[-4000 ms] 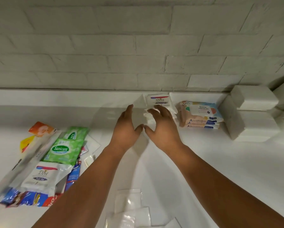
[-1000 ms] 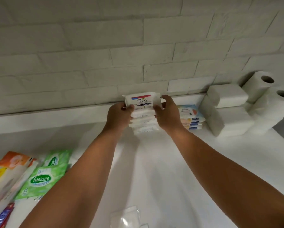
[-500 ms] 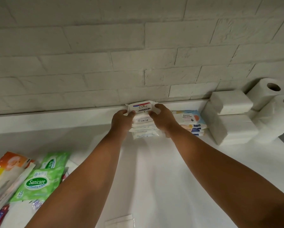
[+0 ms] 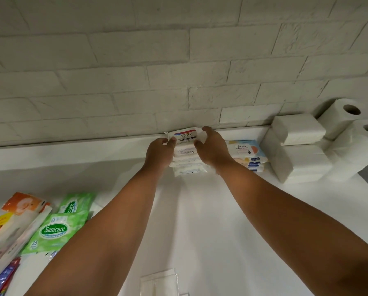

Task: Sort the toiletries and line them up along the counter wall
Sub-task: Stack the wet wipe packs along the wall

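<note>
A stack of white Dove soap packs (image 4: pixel 186 150) stands against the counter's back ledge. My left hand (image 4: pixel 159 153) presses its left side and my right hand (image 4: pixel 213 148) its right side, fingers wrapped around the top pack. Right of the stack lies a pile of pastel wipe packs (image 4: pixel 250 153), then folded white tissue packs (image 4: pixel 298 146) and toilet rolls (image 4: pixel 349 122). Unsorted items lie at the left: two green Sanicare wipe packs (image 4: pixel 55 230), an orange pack (image 4: pixel 24 202), long white sachet strips (image 4: pixel 14 238).
The white brick wall (image 4: pixel 178 71) rises behind the ledge (image 4: pixel 72 149). Clear plastic packets (image 4: pixel 159 284) lie at the near edge between my arms. Blue and red sachets (image 4: pixel 3 278) sit at the bottom left corner.
Four seconds ago my hands hovered open in front of the Dove packs. Both now clasp the stack against the ledge, and it has settled slightly lower over the last second.
</note>
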A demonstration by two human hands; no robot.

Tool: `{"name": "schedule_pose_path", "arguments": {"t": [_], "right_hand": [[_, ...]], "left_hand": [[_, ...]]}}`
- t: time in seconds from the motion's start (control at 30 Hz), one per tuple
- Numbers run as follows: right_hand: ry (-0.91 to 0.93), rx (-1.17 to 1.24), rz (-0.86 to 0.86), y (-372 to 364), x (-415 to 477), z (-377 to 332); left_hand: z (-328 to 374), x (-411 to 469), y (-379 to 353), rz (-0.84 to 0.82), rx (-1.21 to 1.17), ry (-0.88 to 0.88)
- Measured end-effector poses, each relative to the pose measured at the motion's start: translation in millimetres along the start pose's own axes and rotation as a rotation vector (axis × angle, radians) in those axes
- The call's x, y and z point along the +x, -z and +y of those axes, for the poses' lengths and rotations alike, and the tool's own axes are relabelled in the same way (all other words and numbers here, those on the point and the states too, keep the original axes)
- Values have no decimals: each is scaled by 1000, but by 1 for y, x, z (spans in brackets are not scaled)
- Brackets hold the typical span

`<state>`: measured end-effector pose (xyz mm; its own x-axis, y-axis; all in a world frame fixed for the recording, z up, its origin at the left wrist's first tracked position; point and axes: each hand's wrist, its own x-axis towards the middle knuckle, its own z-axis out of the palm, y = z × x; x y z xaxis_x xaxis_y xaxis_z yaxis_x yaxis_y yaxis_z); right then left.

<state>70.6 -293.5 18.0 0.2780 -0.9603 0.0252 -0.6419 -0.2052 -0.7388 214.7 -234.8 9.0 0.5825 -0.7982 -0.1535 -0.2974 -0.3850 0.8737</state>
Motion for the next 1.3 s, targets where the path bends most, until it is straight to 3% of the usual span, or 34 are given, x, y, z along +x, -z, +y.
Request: {"name": "schedule_pose_path", "arguments": {"t": [0.4,0.77,1.3], "right_hand": [[260,-124,149,-17,-83,-43],[328,43,11,-73,-180,-77],[329,50,-211,-217,-296,-126]], "left_hand": [[-17,-68,68,57,48,-154],[-90,-141,165,67,35,-267],[-234,-196,294,81,278,-306]]}}
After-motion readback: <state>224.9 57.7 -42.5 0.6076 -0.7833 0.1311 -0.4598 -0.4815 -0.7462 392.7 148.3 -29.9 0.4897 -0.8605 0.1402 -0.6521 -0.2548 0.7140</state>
